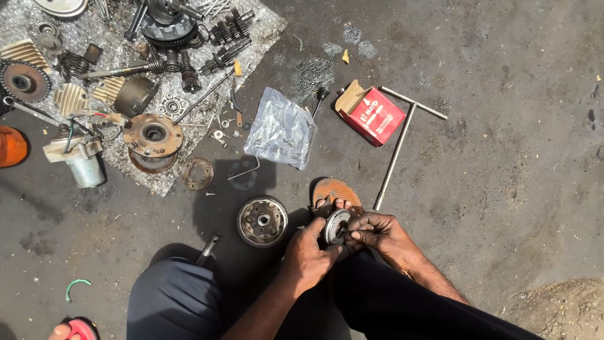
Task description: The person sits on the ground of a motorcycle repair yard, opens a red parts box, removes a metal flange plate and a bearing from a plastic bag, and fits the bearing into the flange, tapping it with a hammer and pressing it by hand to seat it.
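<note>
Head view: a small round metal hub part (336,226) is held between both hands, just above the knees, over the concrete floor (503,189). Left hand (308,255) is clamped on its lower-left rim; right hand (380,234) is closed on the right edge, fingertips (356,235) pressed at the face. Grip is together on the part, both sides.

Just left of the grip a drum-shaped clutch housing (262,221) is set flat on the floor. Directly beyond the grip a sandalled foot (336,192) is seen; further out and right, a T-handle wrench (399,148) and a red carton (371,113). A clear plastic bag (281,128) lies beyond-left, with gears and engine parts (157,63) spread on a foil sheet further on.

Judged: part best kept square between the hands, rim supported by the left, work done by right fingertips only; loose pieces should be kept over the lap, not the gritty floor.
</note>
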